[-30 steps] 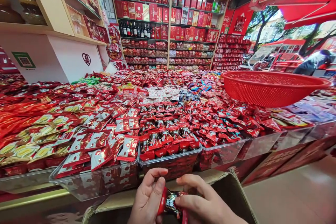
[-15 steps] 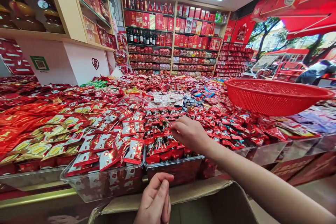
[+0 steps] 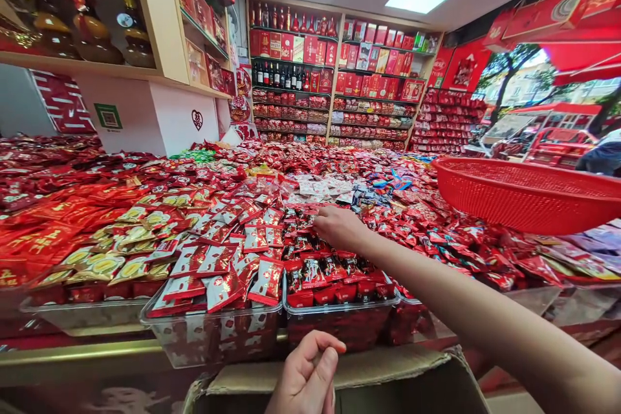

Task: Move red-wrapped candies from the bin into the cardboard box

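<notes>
My right hand (image 3: 339, 228) reaches over the back of a clear plastic bin filled with red-and-black wrapped snack packets (image 3: 334, 270). Its fingers are bent and closed, with the tips down at the packets; what they grip is hidden. My left hand (image 3: 310, 375) is low in front of that clear bin (image 3: 339, 323), above an open cardboard box (image 3: 388, 369). Its fingers are curled with the thumb against them, and I cannot see whether anything is inside. White-and-red packets (image 3: 220, 284) heap up in the bin to the left.
A red plastic basket (image 3: 528, 197) rests on the packets at the right. Gold packets (image 3: 104, 265) and red packets (image 3: 33, 239) spread to the left. Shelves (image 3: 334, 77) with bottles and boxes stand at the back. A cabinet (image 3: 160, 19) juts out at upper left.
My right hand has moved left and farther back over the red-and-black packets. The left hand stays curled above the box. The view has swung slightly left.
</notes>
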A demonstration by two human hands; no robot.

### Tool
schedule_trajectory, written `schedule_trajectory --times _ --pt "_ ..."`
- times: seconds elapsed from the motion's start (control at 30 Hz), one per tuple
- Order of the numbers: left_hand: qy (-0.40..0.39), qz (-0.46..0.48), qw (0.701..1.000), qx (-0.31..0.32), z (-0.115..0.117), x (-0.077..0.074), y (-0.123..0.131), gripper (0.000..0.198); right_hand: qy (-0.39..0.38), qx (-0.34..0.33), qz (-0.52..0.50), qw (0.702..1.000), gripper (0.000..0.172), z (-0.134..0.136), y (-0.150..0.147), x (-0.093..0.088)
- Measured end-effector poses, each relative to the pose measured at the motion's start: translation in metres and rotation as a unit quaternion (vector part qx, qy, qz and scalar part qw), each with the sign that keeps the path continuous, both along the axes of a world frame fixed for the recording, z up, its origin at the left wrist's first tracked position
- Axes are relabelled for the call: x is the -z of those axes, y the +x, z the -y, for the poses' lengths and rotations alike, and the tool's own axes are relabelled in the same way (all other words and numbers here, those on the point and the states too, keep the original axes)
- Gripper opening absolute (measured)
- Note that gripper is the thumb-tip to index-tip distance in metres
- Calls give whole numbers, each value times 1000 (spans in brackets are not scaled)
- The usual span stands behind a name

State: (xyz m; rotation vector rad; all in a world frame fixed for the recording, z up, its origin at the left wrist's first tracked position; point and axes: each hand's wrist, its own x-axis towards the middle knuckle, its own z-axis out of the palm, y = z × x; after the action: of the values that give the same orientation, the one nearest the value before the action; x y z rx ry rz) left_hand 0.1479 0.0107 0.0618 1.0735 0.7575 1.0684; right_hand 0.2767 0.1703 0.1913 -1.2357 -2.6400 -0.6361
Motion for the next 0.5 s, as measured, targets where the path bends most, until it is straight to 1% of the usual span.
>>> schedule_trajectory --times 0.13,0.23,0.3,0.33,0.37,0.4,0.43,0.47,0.5 --pt "0 -3 1000 3 2 -2 1 42 -6 7 -37 999 22 1 4 -1" --pt "-4 3 1000 3 3 -5 0 40 6 26 -80 996 26 2 10 -7" --pt "-14 15 1000 0 3 -6 0 39 8 15 -146 989 25 12 14 -14" --pt "-20 25 999 -4 3 -7 0 38 -6 -7 -198 980 23 22 15 -19" --pt "-28 36 999 -7 2 -7 -1 38 -43 -41 -252 966 20 35 17 -23" --pt "-35 48 998 -7 2 -8 -1 37 -102 -86 -296 946 18 50 17 -26" --pt "-40 60 997 -6 1 -8 -1 37 -190 -137 -315 920 17 68 17 -27" --pt "-44 73 996 -9 0 -8 -1 36 -302 -190 -287 889 18 86 15 -25" --pt "-47 85 995 -14 -1 -8 -1 35 -412 -236 -225 851 18 103 12 -19"
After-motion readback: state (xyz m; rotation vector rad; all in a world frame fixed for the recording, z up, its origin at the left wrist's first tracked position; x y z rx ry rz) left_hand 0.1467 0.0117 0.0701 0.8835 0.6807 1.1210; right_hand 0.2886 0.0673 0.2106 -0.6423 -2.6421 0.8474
